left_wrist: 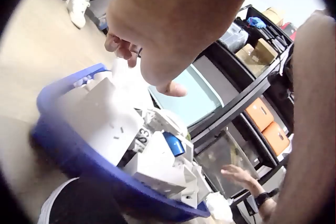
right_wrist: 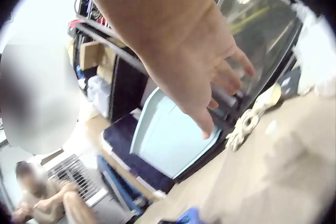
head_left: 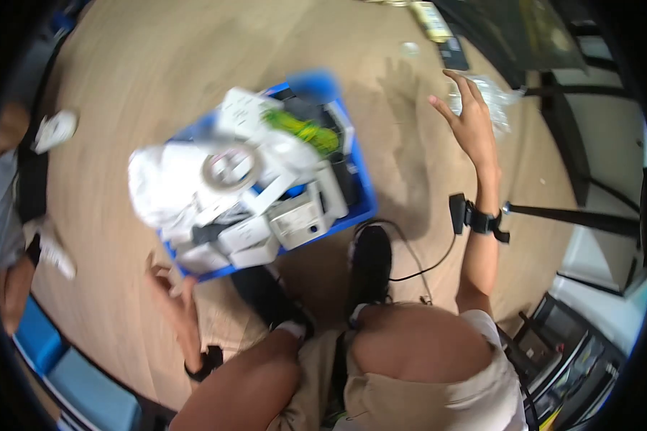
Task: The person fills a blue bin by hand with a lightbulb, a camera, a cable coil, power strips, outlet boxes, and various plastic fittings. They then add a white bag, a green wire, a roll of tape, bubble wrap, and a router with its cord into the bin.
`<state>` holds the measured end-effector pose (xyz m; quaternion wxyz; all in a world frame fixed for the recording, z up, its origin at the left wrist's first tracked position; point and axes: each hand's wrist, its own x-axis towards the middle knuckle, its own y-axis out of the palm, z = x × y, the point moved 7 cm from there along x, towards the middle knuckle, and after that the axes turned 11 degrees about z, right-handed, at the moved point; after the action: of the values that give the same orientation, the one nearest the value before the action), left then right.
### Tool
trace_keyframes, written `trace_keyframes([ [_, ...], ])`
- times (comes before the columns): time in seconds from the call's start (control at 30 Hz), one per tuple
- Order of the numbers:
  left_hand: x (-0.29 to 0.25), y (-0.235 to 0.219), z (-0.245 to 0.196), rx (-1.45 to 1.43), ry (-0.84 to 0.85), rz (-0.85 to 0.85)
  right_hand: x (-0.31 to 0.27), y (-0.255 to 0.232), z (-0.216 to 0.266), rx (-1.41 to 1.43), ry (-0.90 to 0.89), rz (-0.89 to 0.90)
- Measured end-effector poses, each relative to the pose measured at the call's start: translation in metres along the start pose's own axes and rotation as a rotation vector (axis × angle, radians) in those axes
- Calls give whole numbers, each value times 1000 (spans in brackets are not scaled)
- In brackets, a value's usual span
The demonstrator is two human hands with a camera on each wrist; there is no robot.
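Note:
A blue bin (head_left: 366, 188) on the wooden floor is heaped with white boxes (head_left: 295, 219), a roll of tape (head_left: 230, 167), a white bag (head_left: 154, 187) and a yellow-green cord bundle (head_left: 302, 131). Beside its near left corner is the left hand (head_left: 174, 298), fingers loosely bent, holding nothing; whether it touches the rim is unclear. In the left wrist view that hand (left_wrist: 152, 50) hangs above the bin (left_wrist: 94, 163). Well right of the bin, the right hand (head_left: 471, 118) is raised with spread fingers, empty; the right wrist view shows this hand (right_wrist: 210, 77) over the floor.
Clear plastic wrap (head_left: 492, 100) lies on the floor at the right, near a dark flat item (head_left: 451, 54). Black shelving (head_left: 589, 223) lines the right side. A cable (head_left: 417, 269) trails near the wearer's shoes. Another person's white shoes (head_left: 56, 131) are at the left.

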<state>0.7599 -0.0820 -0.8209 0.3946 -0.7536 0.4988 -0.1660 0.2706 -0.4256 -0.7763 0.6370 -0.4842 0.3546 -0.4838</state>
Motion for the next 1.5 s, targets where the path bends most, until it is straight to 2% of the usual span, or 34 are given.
trace_keyframes([
  [0.03,1,-6,-6,-67,-34,-9,0,-6,-38,-43,26,-23],
  [0.1,7,-14,-23,-19,27,-18,-5,-13,-132,-66,310,-77],
  [0.13,10,-16,-36,7,53,-25,-4,-10,-152,-91,317,-104],
  [0.2,15,-20,-36,-33,63,-53,-18,9,-206,-55,516,70],
  [0.27,21,-23,-39,-50,96,-43,-25,39,-229,-43,549,194],
  [0.33,25,-22,-48,-65,101,-36,-31,74,-243,-247,589,277],
  [0.47,36,-13,-62,-44,86,-35,-15,94,-249,-276,696,329],
  [0.53,41,-11,-68,-42,94,-19,-7,108,-258,34,715,449],
  [0.57,42,-9,-73,-24,83,-15,0,110,-258,-9,731,433],
  [0.7,49,3,-93,-29,60,28,-5,96,-232,22,708,330],
  [0.77,51,7,-94,-52,98,17,-10,94,-218,168,628,166],
  [0.8,51,6,-95,-42,88,10,-13,97,-211,177,618,175],
  [0.9,51,7,-102,-71,140,16,-23,78,-163,282,248,-60],
  [0.97,54,9,-104,-47,157,53,-30,60,-121,348,85,-95],
  [1.03,53,10,-109,-13,174,127,-31,34,-61,463,49,28],
  [1.07,54,16,-117,-18,168,162,-31,24,-33,430,-17,70],
  [1.17,58,37,-137,-174,285,305,-38,5,54,358,-187,272],
  [1.2,60,43,-144,-235,331,361,-36,-1,79,382,-207,288],
  [1.27,64,55,-152,-516,172,428,-40,7,131,339,-336,501],
  [1.3,71,58,-153,-503,158,419,-40,14,147,355,-349,510],
  [1.37,75,53,-161,-454,328,321,-44,17,181,320,-516,429],
  [1.4,76,52,-157,-445,317,315,-45,24,192,330,-525,436],
  [1.47,79,51,-148,-615,255,345,-53,26,217,420,-736,233],
  [1.5,80,50,-145,-731,134,362,-56,32,226,312,-788,167],
])
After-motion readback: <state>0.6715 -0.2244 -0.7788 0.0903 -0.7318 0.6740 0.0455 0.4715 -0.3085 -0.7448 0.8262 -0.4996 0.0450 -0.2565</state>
